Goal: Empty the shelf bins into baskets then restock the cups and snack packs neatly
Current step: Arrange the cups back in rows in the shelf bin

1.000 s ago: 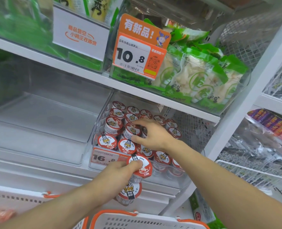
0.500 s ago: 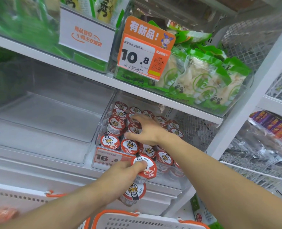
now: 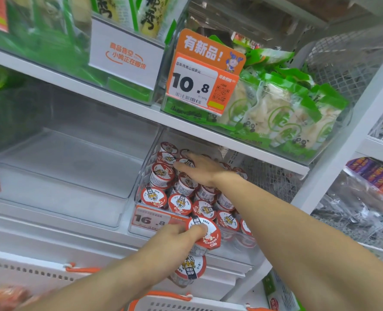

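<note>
Red-lidded tiger cups [image 3: 180, 204] stacked in clear bin [image 3: 145, 173]

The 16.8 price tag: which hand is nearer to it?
Left. The left hand holds cups right beside the 16.8 price tag; the right hand reaches deeper into the bin, above it.

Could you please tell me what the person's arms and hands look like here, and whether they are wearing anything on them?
Both forearms are bare as far as the picture shows: no sleeves or cuffs reach into view. The left hand and the right hand wear no gloves, and no watch, bracelet or ring is visible on the wrists or the fingers that show. Some fingers are hidden among the cups, so rings there cannot be ruled out.
</note>
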Available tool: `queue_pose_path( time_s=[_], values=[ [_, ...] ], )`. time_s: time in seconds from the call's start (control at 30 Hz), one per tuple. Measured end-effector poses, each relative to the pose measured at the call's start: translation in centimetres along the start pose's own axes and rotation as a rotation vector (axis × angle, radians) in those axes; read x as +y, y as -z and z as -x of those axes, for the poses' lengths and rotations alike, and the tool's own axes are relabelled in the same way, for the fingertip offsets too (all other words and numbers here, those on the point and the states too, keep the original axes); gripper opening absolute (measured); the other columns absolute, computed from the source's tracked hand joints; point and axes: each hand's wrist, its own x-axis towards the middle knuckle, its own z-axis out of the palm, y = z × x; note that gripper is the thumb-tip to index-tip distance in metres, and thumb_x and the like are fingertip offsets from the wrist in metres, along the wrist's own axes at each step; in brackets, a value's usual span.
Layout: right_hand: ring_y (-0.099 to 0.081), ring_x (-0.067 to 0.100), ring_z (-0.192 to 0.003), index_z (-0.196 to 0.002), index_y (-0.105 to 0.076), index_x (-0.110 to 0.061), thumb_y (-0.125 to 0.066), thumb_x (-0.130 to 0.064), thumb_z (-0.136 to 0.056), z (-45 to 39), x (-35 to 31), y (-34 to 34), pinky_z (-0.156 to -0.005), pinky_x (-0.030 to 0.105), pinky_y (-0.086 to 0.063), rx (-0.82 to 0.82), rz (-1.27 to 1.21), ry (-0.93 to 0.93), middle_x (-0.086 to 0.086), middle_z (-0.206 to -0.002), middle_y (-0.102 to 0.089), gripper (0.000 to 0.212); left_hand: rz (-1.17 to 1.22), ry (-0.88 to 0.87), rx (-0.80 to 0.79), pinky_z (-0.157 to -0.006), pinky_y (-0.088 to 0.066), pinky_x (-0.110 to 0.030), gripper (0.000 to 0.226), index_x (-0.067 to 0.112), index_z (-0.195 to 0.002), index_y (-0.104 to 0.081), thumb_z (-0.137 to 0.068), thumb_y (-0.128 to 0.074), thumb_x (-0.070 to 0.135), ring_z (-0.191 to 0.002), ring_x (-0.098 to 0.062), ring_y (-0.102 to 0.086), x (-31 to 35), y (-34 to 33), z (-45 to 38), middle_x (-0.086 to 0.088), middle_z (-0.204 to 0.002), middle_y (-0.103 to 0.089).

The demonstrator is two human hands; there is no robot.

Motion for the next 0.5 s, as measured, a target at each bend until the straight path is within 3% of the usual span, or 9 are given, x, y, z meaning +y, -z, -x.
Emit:
queue_pose_path(
  time_s=[0.17,0.37,0.5],
  values=[
    [-0.017,0.024,-0.154,-0.159,-0.016,-0.036,-0.025,-0.084,-0.088,-1.5,0.4,-0.8,-0.122,0.059,-0.012,-0.006,0.080,-0.009,-0.004,-0.167,-0.015,0.086,0.001,0.006,0.008,-0.071,-0.048,-0.021,0.027,0.034,-0.086,-0.068,-0.094,-0.052,0.053,-0.085,0.002,-0.065,-0.4,0.6,-0.4,0.025,-0.079,-0.071],
    [-0.033,0.021,-0.147,-0.153,-0.034,-0.033,-0.032,-0.074,-0.094,-1.0,0.8,-1.2,-0.120,0.046,-0.027,0.134,0.042,0.117,-0.007,-0.161,-0.033,0.072,-0.015,0.010,-0.015,-0.069,-0.045,-0.016,0.027,0.035,-0.085,-0.068,-0.094,-0.051,0.054,-0.084,0.004,-0.064,-0.6,1.0,-0.5,0.029,-0.073,-0.069],
    [-0.022,0.020,-0.152,-0.157,-0.026,-0.036,-0.029,-0.074,-0.096,-0.2,0.9,-1.7,-0.123,0.053,-0.016,0.057,0.130,0.139,-0.013,-0.165,-0.020,0.073,-0.025,0.003,-0.014,-0.071,-0.045,-0.017,0.027,0.034,-0.090,-0.069,-0.095,-0.051,0.053,-0.089,0.002,-0.064,-0.4,0.7,-0.4,0.024,-0.087,-0.071]
  ],
)
